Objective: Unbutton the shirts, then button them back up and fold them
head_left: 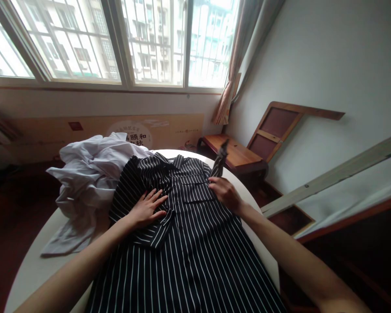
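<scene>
A black shirt with white stripes (195, 234) lies front side up, its collar toward the window and its hem toward me. My left hand (148, 208) rests flat with fingers spread on the sleeve folded across the shirt's left part. At the right edge, my right hand (226, 193) is closed on the shirt's other sleeve (219, 163), whose end sticks up above the fingers, slightly blurred. A chest pocket shows between the two hands.
The shirt lies on a round white table (32, 261). A heap of white cloth (94, 161) sits at the table's left. Beyond the table stand a low wooden bench (231, 150) and a leaning wooden panel (273, 126). A pale beam (332, 178) slants at the right.
</scene>
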A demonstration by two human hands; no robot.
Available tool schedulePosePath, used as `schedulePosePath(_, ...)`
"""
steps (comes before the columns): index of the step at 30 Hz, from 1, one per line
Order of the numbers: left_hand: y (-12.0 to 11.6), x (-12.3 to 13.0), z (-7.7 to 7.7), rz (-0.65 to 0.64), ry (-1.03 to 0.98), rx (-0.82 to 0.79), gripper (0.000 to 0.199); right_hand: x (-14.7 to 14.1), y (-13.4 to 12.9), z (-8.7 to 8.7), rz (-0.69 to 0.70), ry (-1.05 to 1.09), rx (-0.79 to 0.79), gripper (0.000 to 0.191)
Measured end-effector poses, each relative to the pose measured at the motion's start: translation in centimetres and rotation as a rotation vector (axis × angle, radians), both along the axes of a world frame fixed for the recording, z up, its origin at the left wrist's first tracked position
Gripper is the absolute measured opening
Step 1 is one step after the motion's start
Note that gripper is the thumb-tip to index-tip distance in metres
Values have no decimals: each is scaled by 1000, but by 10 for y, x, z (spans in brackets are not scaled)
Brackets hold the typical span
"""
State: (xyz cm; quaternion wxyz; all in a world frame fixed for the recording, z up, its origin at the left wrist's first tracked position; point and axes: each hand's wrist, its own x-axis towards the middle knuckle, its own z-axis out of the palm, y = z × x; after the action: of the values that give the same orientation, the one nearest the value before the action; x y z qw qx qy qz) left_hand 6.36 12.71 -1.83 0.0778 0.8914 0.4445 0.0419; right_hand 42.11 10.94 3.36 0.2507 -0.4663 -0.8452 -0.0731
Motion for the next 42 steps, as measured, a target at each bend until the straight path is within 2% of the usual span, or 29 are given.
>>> schedulePosePath(2,1,1,4,18,-59,-12,60,-8,-16,-20,181,-112,-71,34)
schedulePosePath(5,7,11,16,101,-284,-30,57,-6,-31,-38,213,-96,-108,29)
schedulePosePath(8,15,33,28,233,-508,-111,59,-3,-27,-37,32,67,-139,22)
schedulePosePath(10,19,52,30,278,-483,-154,61,-3,-14,-31,-172,245,-144,20)
schedulePosePath(12,20,71,30,309,-355,-127,61,-4,3,-28,-314,411,-172,21)
schedulePosePath(14,19,85,30,336,-251,-74,47,-5,19,-30,-319,475,-248,30)
schedulePosePath(16,16,94,36,358,-267,-10,28,-5,32,-35,-253,413,-343,36)
schedulePosePath(18,11,97,47,376,-440,33,21,-5,38,-42,-215,269,-396,37)
schedulePosePath(20,2,95,59,436,-766,-33,22,-4,40,-48,-245,141,-392,36)
schedulePosePath(22,-11,89,66,527,-1123,-239,27,-3,38,-52,-320,93,-349,32)
schedulePosePath(24,-27,80,63,624,-1307,-479,31,-1,36,-52,-411,123,-331,25)
schedulePosePath(26,-41,67,56,690,-1235,-660,38,2,37,-47,-476,154,-364,20)
schedulePosePath(28,-52,53,51,682,-1005,-688,45,3,41,-36,-530,124,-410,17)
schedulePosePath(30,-58,43,50,576,-730,-509,46,-1,49,-22,-599,66,-387,16)
schedulePosePath(32,-59,38,51,418,-481,-188,43,-16,59,-10,-636,53,-293,21)
schedulePosePath(34,-57,39,47,244,-296,65,46,-40,68,-6,-564,59,-209,37)
schedulePosePath(36,-53,45,36,93,-164,113,55,-68,75,-12,-397,6,-228,53)
schedulePosePath(38,-50,51,20,24,-74,44,64,-91,78,-24,-250,-88,-360,63)
schedulePosePath(40,-49,55,6,31,-39,-5,69,-100,80,-38,-222,-155,-495,68)
schedulePosePath(42,-48,56,0,37,-37,-18,72,-98,81,-46,-278,-177,-548,72)
